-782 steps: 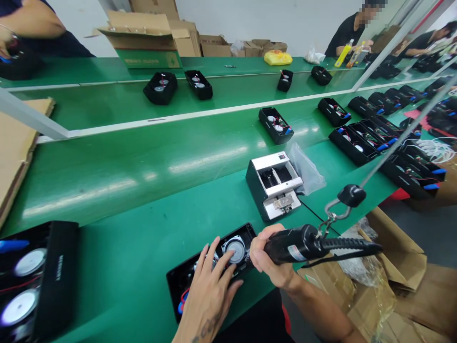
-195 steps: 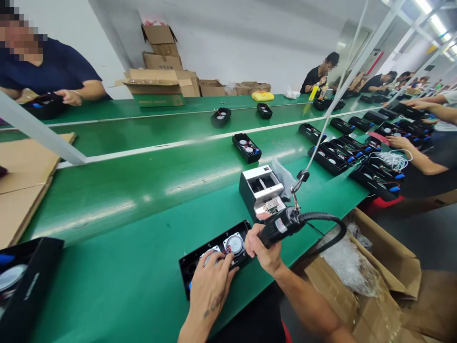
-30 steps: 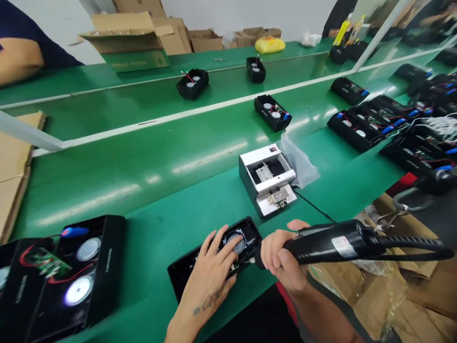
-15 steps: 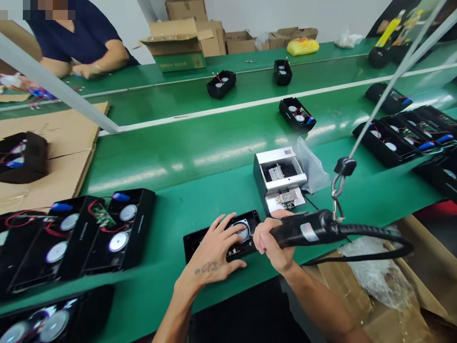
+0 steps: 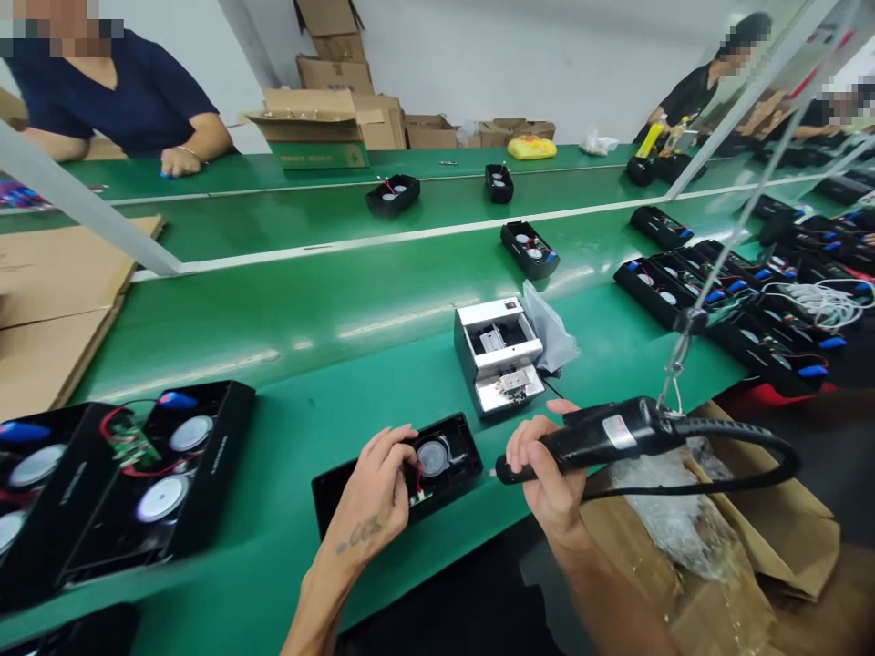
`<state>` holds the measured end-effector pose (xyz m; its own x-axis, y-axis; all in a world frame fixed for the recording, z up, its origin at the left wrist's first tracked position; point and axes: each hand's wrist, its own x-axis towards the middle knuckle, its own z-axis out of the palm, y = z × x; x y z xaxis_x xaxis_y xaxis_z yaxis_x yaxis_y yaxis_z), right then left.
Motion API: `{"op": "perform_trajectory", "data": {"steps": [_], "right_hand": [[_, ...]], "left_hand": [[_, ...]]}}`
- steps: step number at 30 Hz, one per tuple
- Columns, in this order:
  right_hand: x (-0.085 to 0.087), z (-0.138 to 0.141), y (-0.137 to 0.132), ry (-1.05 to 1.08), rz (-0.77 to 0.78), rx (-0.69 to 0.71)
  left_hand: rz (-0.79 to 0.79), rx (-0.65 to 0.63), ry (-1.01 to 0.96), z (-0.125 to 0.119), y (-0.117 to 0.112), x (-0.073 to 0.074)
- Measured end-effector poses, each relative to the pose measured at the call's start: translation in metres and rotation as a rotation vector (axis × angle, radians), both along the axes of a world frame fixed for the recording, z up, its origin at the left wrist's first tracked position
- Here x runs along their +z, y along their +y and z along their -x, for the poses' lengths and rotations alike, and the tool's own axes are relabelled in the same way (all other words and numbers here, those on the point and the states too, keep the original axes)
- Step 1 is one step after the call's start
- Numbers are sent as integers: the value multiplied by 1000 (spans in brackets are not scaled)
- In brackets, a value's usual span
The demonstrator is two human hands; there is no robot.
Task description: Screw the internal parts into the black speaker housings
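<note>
In front of me a long black speaker case (image 5: 447,492) lies with its hollow side up; a round speaker (image 5: 433,457) sits in its right half, with a red wire and a bit of circuit board beside it. My left hand (image 5: 375,492) bends over the middle of the case, fingers together and curled down into it; the fingertips are partly hidden. My right hand (image 5: 552,474) is wrapped around a black electric screwdriver (image 5: 593,439) that hangs from a cord. The screwdriver lies nearly level, its tip just right of the case and apart from it.
Behind the case stands a silver-and-black screw feeder (image 5: 499,351), a plastic bag beside it. Speaker cases with wires stand at left (image 5: 222,456) and right (image 5: 660,292). Cardboard boxes (image 5: 318,137) and co-workers are across the green bench. An open carton (image 5: 772,538) sits low at right.
The screwdriver has come away from the speaker, to the right of the case. My left hand's spread fingers have drawn together and off the speaker. The view has shifted.
</note>
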<state>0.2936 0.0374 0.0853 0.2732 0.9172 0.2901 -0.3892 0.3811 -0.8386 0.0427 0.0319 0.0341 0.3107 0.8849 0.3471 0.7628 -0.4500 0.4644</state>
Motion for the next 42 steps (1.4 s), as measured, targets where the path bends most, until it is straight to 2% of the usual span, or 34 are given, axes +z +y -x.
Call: {"op": "perform_trajectory", "data": {"steps": [3,5,9,12,14,19,23,26,29,31,34,36,38,40,42], "right_hand": [[-2,-17,-6,-42,78,-41],[-8,-29,-7,-74,105,-45],[-35,-48,-2,-246,194,-35],[-58,-55,4,-330,247,-55],[-68,-56,7,-329,263,-67],[-68,-55,15,-297,281,-63],[-62,-53,22,-271,291,-65],[-62,-52,24,-279,305,-77],[-63,-52,23,-293,306,-72],[-64,-52,24,-299,299,-66],[-63,-54,25,-315,296,-64],[-57,-54,25,-327,309,-72],[-45,-51,22,-288,303,-75],[-27,-44,16,-156,243,-60],[-4,-32,9,23,139,-32]], "left_hand": [[33,-54,86,5,10,-5],[43,-149,172,8,16,-4],[90,-359,338,9,23,13],[172,-431,478,0,34,28],[201,-468,595,-10,43,33],[124,-516,747,-30,55,25],[26,-567,753,-30,55,13],[65,-626,594,-22,59,6],[114,-623,405,-13,69,4],[117,-594,321,-7,75,10],[100,-507,204,2,73,28],[101,-373,75,5,60,38],[159,-148,-204,1,36,40],[276,86,-593,-11,6,32],[408,218,-900,-30,-22,17]]}}
